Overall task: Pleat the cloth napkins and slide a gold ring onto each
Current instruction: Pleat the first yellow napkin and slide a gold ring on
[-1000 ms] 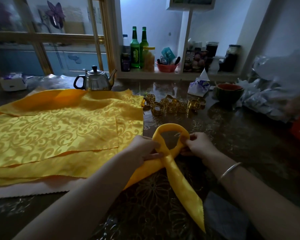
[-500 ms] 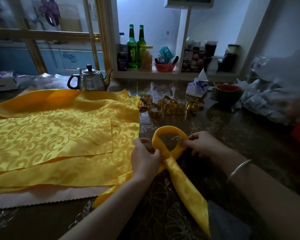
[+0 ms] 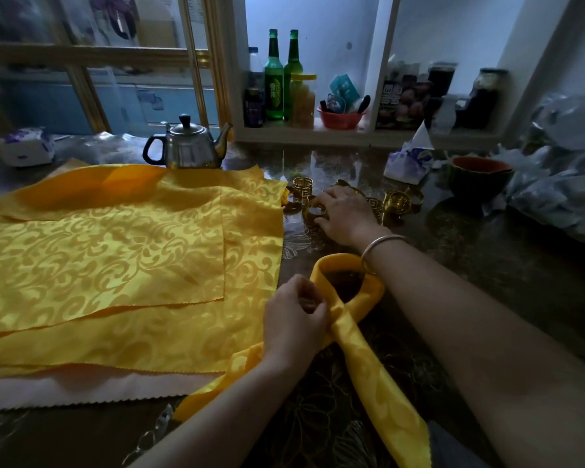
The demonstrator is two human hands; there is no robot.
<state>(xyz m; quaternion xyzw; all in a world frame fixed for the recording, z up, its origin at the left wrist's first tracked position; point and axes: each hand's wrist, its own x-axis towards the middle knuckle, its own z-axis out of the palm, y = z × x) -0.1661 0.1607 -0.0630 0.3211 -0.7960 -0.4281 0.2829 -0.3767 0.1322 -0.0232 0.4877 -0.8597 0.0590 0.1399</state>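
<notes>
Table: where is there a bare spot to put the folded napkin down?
Bare tabletop lies right of the right hand, between the bowl and the near edge. A thin strip runs below the flat napkins at near left. Crowded: the gold rings by that hand, the crumpled plastic far right. The left hand holds the folded napkin.

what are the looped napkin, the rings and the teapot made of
Looped napkin: woven cloth, probably satin damask; soft sheen, tone-on-tone scroll pattern, limp drape.
Gold rings: likely polished gold-coloured metal; bright glints, cut-out fretwork; plated plastic cannot be ruled out.
Teapot: apparently stainless steel, shiny silver body; dark knob and handle, perhaps plastic.
</notes>
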